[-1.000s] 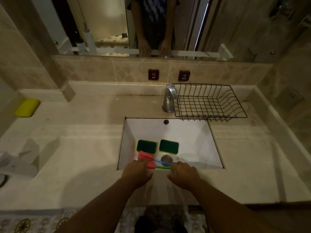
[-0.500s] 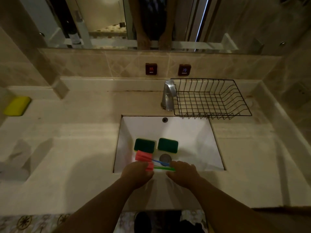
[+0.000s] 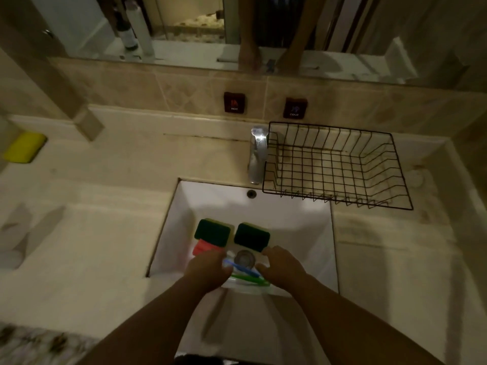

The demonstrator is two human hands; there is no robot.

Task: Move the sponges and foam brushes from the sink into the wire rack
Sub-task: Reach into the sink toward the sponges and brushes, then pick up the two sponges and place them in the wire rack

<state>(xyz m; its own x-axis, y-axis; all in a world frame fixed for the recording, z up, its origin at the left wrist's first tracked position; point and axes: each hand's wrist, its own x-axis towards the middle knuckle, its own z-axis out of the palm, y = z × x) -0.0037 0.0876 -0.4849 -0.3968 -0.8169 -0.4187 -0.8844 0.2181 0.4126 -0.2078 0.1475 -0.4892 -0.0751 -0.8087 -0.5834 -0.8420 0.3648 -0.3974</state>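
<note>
Two green-topped sponges (image 3: 212,232) (image 3: 251,237) lie side by side on the floor of the white sink (image 3: 290,222). Just in front of the left one are pink foam brush heads (image 3: 203,247). A blue handle (image 3: 243,269) and a green handle (image 3: 247,278) run from them to the right, past the drain. My left hand (image 3: 208,270) is curled over the brushes where heads meet handles. My right hand (image 3: 282,267) hovers at the handles' right ends with its fingers apart. The black wire rack (image 3: 340,204) stands empty behind the sink at the right.
A chrome faucet (image 3: 257,156) stands against the rack's left side. A yellow block (image 3: 23,147) lies on the counter at the far left. Hot and cold tags are on the tiled wall, with a mirror above. A side wall closes the counter on the right.
Both hands have moved forward from the sink's front edge down into the basin. The left hand now covers part of the pink brush heads. The view has tilted lower.
</note>
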